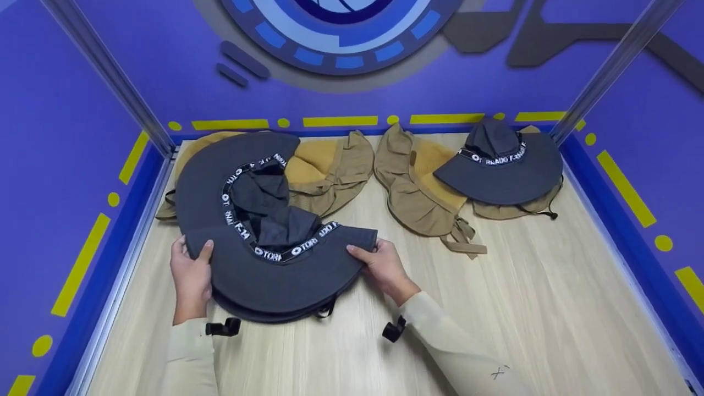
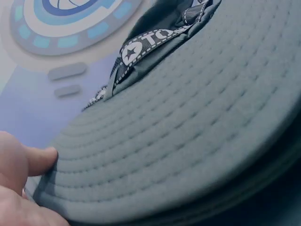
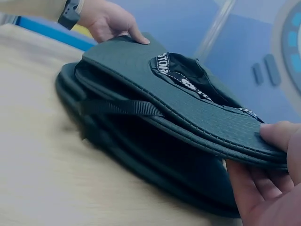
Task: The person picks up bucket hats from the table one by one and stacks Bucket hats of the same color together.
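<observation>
A stack of dark grey brimmed hats point(image 1: 286, 286), with white lettering on the band round the crown opening, is held between both hands. My left hand point(image 1: 191, 275) pinches the left of the brim, thumb on top. On the right side, my right hand point(image 1: 385, 269) grips the brim's end with its thumb above and fingers point(image 3: 251, 186) underneath. From the right wrist, layered brims point(image 3: 202, 125) show one over another, with a black strap point(image 3: 122, 107) hanging across them. More dark brims point(image 3: 164, 174) lie lower, close over the table. The left wrist view shows the stitched brim point(image 2: 164, 136) close up.
Behind the held stack lies a tan hat point(image 1: 352, 165) with a yellowish crown. Another tan hat point(image 1: 418, 214) with straps is at the back right, beside a smaller dark grey hat point(image 1: 506, 179) resting on more tan cloth. Purple walls point(image 1: 71, 137) enclose the wooden table point(image 1: 495, 313).
</observation>
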{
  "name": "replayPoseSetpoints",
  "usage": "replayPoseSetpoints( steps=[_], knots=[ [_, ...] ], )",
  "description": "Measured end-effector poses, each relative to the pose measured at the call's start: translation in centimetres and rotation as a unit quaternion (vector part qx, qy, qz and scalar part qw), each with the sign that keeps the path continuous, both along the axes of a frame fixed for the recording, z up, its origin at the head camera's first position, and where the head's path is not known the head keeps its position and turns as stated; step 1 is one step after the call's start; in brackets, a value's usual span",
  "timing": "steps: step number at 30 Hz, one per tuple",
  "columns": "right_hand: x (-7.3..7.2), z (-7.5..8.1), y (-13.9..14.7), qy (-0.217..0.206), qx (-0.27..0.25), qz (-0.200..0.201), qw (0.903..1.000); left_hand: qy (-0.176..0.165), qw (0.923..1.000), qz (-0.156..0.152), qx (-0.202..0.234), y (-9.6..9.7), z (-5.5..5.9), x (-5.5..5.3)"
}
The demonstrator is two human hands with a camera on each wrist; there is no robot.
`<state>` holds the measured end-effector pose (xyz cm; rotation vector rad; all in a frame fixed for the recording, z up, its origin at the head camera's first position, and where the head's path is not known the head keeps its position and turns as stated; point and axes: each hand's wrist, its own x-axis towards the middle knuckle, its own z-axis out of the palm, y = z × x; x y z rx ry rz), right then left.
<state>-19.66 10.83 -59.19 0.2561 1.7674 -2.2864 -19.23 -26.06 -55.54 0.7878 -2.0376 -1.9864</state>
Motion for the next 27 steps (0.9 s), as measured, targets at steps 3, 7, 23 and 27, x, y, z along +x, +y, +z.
replayPoseSetpoints(
  steps=[3, 7, 23, 27],
  knots=[
    [0.0, -0.3, -0.4, 0.022, 0.056, -0.009, 0.9982, -0.024, 0.9992, 0.007, -0.032, -0.3, -0.3, 0.4],
    [-0.2, -0.3, -0.6, 0.069, 0.226, -0.037, 0.9709, -0.051, 0.9936, 0.004, -0.101, -0.5, -1.1, 0.5],
    [-0.2, -0.8, -0.9, 0.137, 0.512, 0.0, 0.8479, -0.13, 0.9469, -0.05, -0.29, -0.6, -2.0, 0.6],
    [-0.2, -0.8, -0.9, 0.139, 0.522, 0.013, 0.8415, -0.128, 0.9468, -0.052, -0.291, -0.9, -2.2, 0.6]
  ],
)
